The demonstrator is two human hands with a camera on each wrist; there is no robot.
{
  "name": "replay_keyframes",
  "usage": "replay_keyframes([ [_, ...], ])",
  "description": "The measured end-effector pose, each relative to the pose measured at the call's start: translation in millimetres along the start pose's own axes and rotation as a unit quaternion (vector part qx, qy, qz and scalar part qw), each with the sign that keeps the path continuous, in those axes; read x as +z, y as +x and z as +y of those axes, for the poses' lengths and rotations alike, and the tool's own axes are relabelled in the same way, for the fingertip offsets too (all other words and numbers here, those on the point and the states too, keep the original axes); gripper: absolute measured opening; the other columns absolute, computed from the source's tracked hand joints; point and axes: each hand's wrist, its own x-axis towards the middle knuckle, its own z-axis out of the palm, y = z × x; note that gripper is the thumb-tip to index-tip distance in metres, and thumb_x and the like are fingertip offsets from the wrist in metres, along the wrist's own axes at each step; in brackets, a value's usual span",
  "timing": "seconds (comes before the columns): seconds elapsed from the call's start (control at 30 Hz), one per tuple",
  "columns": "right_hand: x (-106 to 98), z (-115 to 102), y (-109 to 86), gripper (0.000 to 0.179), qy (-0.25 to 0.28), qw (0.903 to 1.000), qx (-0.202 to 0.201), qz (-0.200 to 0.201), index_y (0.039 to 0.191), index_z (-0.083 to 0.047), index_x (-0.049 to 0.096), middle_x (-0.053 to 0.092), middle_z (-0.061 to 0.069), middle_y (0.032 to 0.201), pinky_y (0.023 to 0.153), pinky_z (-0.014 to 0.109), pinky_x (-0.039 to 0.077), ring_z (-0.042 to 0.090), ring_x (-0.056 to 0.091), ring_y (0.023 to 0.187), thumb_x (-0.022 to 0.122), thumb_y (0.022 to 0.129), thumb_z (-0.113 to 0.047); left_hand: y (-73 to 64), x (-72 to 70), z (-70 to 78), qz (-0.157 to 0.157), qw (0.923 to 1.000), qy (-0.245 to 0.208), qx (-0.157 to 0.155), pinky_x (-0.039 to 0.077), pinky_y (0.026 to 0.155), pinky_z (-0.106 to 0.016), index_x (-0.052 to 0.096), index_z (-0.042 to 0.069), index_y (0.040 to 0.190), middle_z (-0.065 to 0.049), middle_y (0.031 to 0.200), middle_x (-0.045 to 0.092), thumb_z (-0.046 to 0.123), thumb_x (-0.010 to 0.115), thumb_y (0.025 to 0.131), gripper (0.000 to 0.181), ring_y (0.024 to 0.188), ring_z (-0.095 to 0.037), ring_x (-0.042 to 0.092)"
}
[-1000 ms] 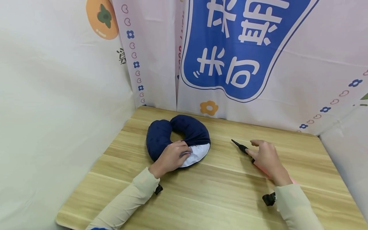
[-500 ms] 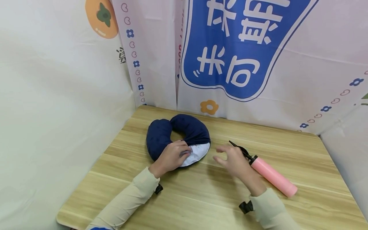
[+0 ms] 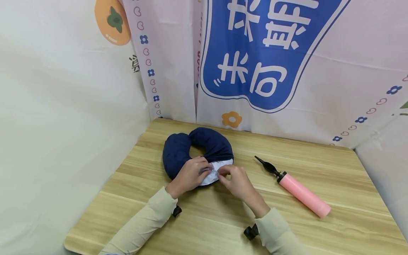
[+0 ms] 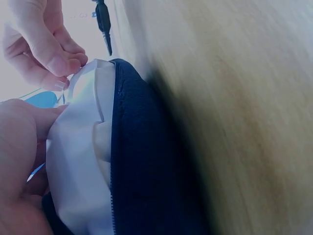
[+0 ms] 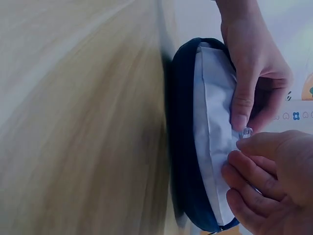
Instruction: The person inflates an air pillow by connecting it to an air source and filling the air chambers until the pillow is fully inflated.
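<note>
A navy U-shaped neck pillow (image 3: 214, 141) lies on the wooden table, its zipped cover open along the near right side. White inner bladder (image 5: 215, 107) shows through that opening, with a small clear air valve (image 5: 246, 132) standing out from it. My left hand (image 3: 191, 173) grips the bladder at the base of the valve, thumb and fingers closed together. From the other side my right hand (image 3: 237, 180) meets it, thumb and index finger pinching at the clear valve. Its remaining fingers are curled by the white fabric in the right wrist view.
A pink hand pump (image 3: 304, 194) with a black nozzle (image 3: 269, 168) lies on the table (image 3: 350, 198) to the right of my right hand. Printed cloth (image 3: 331, 99) hangs behind the table's far edge, and a pale sheet (image 3: 63, 117) covers the left side.
My right hand has let go of the pump, leaving it on the table, and has moved left to the valve. The left hand has stayed on the pillow.
</note>
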Motion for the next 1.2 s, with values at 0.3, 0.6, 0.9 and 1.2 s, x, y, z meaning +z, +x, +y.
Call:
replay_keyframes([
  [0.3,-2,-5,2.6,0.005,0.039,0.9991,0.013,-0.010,0.097,-0.008,0.079,0.081,0.003,0.091,0.080,0.045,0.064,0.018,0.077,0.087,0.080,0.093,-0.006,-1.1,1.1,-0.7,-0.002,0.9999,0.010,-0.005,0.061,0.083,-0.031,0.081,0.010,0.105,-0.001,0.100,0.076,0.009,0.077,0.096,0.009,0.092,-0.015,0.069],
  [0.6,3,-2,7.9,0.005,0.034,0.9992,-0.022,0.004,0.090,-0.011,0.080,0.080,-0.001,0.086,0.070,0.024,0.061,0.012,0.075,0.080,0.080,0.094,-0.013,-2.6,3.3,1.2,0.018,0.9991,0.032,0.019,0.061,0.082,-0.034,0.079,0.009,0.103,-0.002,0.099,0.074,0.006,0.078,0.095,0.008,0.092,-0.018,0.069],
  [0.9,11,1,9.8,0.005,0.011,0.9969,-0.068,0.038,0.086,-0.011,0.081,0.080,0.001,0.085,0.068,0.023,0.061,0.011,0.075,0.077,0.083,0.090,-0.011,-4.3,4.8,2.0,0.020,0.9994,0.021,0.019,0.061,0.083,-0.033,0.078,0.010,0.103,-0.001,0.101,0.074,0.004,0.076,0.095,0.010,0.094,-0.016,0.069],
  [1.2,18,8,7.1,0.008,-0.061,0.9801,-0.162,0.098,0.086,-0.009,0.078,0.077,0.000,0.083,0.069,0.027,0.061,0.013,0.074,0.078,0.084,0.087,-0.014,-4.1,0.6,6.6,0.011,0.9998,-0.017,-0.006,0.062,0.085,-0.032,0.078,0.010,0.104,-0.001,0.103,0.076,0.004,0.072,0.098,0.011,0.096,-0.016,0.071],
])
